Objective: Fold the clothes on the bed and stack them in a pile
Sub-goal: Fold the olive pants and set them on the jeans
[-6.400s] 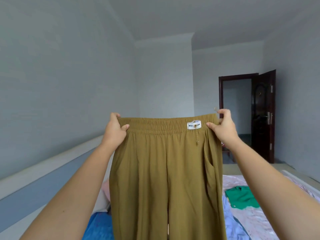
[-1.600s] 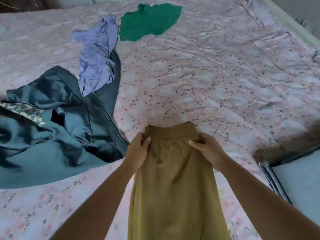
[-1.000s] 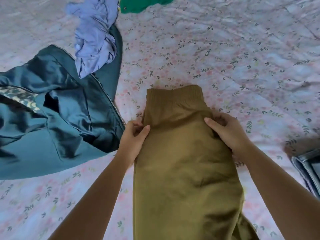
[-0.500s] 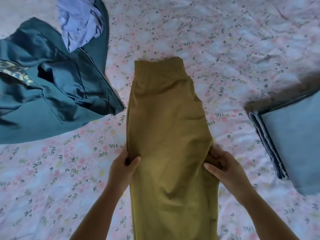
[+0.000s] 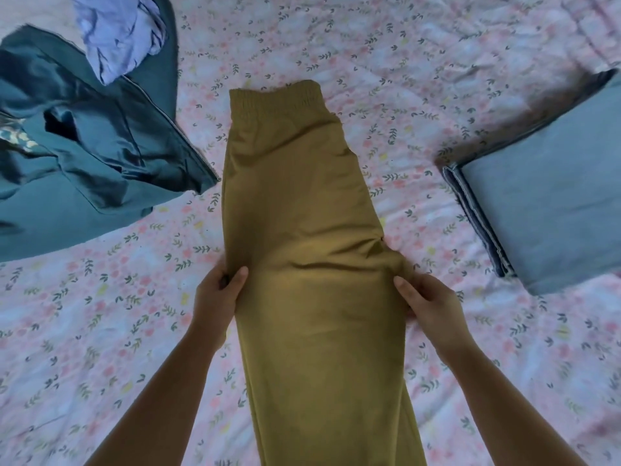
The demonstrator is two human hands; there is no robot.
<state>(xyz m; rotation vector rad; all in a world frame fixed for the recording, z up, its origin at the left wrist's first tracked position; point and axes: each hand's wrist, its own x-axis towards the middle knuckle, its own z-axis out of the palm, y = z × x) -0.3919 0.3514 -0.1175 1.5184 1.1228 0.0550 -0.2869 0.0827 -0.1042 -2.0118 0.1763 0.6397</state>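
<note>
Olive trousers (image 5: pixel 312 264) lie lengthwise down the middle of the floral bedsheet (image 5: pixel 100 331), folded leg over leg into one long strip, with the leg end running out of view at the near edge and the elastic waistband at the far end. Both forearms reach in from the near edge. The left hand (image 5: pixel 216 297) pinches the left edge of the trousers about halfway up, thumb on top of the cloth and fingers curled under it. The right hand (image 5: pixel 431 304) grips the right edge at the same level, thumb on top, the cloth bunched slightly beside it. To the right, well apart from the trousers, a folded blue-grey garment (image 5: pixel 544 203) lies flat. Farther off on the left, an unfolded dark teal jacket (image 5: pixel 84 156) lies spread with its zip edge just beside the trousers, and a crumpled lavender garment (image 5: pixel 121 31) rests on top of it.
</note>
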